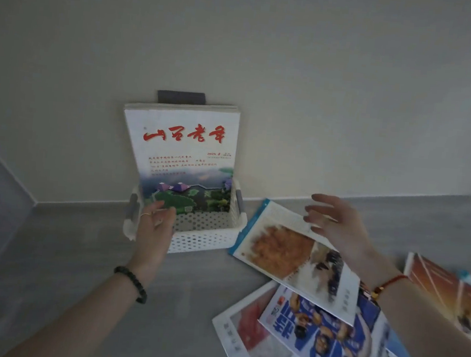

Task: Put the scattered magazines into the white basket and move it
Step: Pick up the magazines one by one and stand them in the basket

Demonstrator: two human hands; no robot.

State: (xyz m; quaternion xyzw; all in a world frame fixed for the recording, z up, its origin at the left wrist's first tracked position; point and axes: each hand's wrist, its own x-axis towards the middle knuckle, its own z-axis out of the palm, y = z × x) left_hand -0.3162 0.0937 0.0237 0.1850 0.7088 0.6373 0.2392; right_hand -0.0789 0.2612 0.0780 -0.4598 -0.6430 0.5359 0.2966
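Observation:
A white perforated basket (205,240) stands on the grey floor against the wall. Magazines stand upright in it; the front one (184,156) has a white cover with red characters and leans back on the wall. My left hand (155,225) hovers at the basket's near left corner, fingers apart, holding nothing. My right hand (336,222) is spread open above a magazine with an orange picture (287,255) lying just right of the basket. A blue-covered magazine (325,339), a white one (244,340) and an orange one (448,291) lie overlapping nearer me.
A pale wall (269,52) rises right behind the basket, with a dark grey strip (181,97) showing above the magazines. Grey wood-look floor (78,249) spreads to the left and in front. A room corner sits at far left.

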